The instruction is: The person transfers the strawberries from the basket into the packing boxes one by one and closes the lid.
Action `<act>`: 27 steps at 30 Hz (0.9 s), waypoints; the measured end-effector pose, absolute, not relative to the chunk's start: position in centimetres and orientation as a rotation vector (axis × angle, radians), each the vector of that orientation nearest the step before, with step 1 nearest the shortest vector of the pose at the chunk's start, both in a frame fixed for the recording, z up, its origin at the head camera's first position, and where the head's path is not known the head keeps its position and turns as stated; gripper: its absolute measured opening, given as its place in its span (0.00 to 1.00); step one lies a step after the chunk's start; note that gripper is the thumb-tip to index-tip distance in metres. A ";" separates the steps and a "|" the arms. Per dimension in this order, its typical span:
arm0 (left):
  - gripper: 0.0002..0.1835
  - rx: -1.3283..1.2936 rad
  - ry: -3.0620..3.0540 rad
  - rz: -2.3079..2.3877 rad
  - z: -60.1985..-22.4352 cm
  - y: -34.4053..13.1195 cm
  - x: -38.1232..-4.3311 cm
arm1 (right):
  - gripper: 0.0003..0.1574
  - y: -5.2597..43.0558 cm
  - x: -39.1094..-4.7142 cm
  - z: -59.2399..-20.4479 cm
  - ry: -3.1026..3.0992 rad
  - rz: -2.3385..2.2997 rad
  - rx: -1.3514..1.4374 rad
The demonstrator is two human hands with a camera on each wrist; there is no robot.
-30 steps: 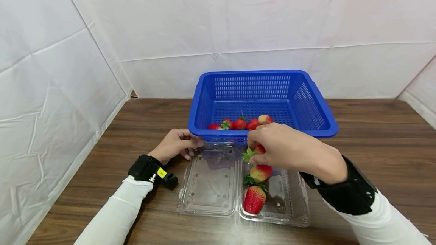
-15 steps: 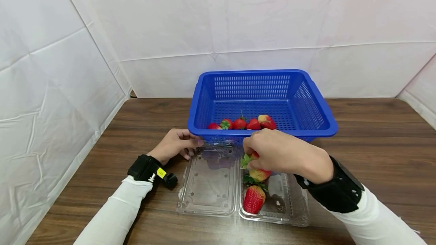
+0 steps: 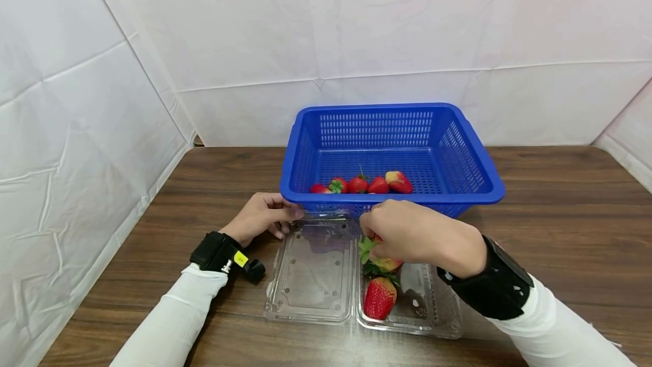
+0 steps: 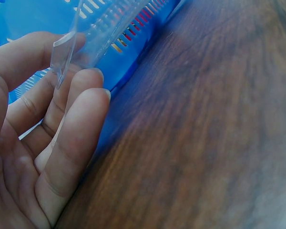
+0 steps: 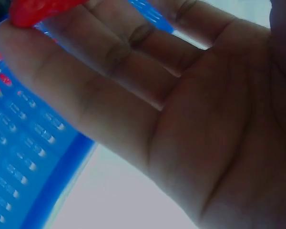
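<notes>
My left hand pinches the far left corner of the clear plastic clamshell's lid; the left wrist view shows the lid's corner tab between thumb and fingers. Over the far end of the clamshell's tray, my right hand holds a strawberry by its fingertips. Its green leaves stick out beside the thumb, and the hand covers most of it. Below it in the tray lie a paler strawberry, partly hidden by the hand, and a red strawberry at the near end.
Right behind the clamshell stands a blue slotted basket. Several strawberries lie along its near wall. White cloth hangs at the back and sides of the brown wooden table.
My right hand has moved nearer and slightly left with the strawberry, from the basket's near rim down to the tray. The left hand has stayed on the lid's corner.
</notes>
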State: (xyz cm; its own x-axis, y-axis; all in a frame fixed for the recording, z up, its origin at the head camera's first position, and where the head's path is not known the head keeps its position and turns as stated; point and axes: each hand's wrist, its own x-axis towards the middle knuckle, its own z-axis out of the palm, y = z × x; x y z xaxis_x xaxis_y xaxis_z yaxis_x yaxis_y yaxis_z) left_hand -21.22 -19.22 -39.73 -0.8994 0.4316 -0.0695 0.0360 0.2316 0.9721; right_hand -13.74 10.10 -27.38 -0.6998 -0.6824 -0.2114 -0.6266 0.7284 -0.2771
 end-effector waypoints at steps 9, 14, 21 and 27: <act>0.15 0.427 2.190 1.712 -39.8 -19.2 -21.3 | 0.17 10.1 -14.0 -28.1 2.608 -0.260 -1.028; 0.14 0.425 2.188 1.715 -39.8 -19.2 -21.3 | 0.16 10.0 -14.3 -28.4 2.611 -0.250 -1.066; 0.14 0.427 2.191 1.714 -39.8 -19.2 -21.3 | 0.17 10.0 -14.5 -28.5 2.617 -0.267 -1.073; 0.14 0.426 2.184 1.716 -39.8 -19.2 -21.3 | 0.16 10.0 -14.8 -28.9 2.623 -0.232 -1.067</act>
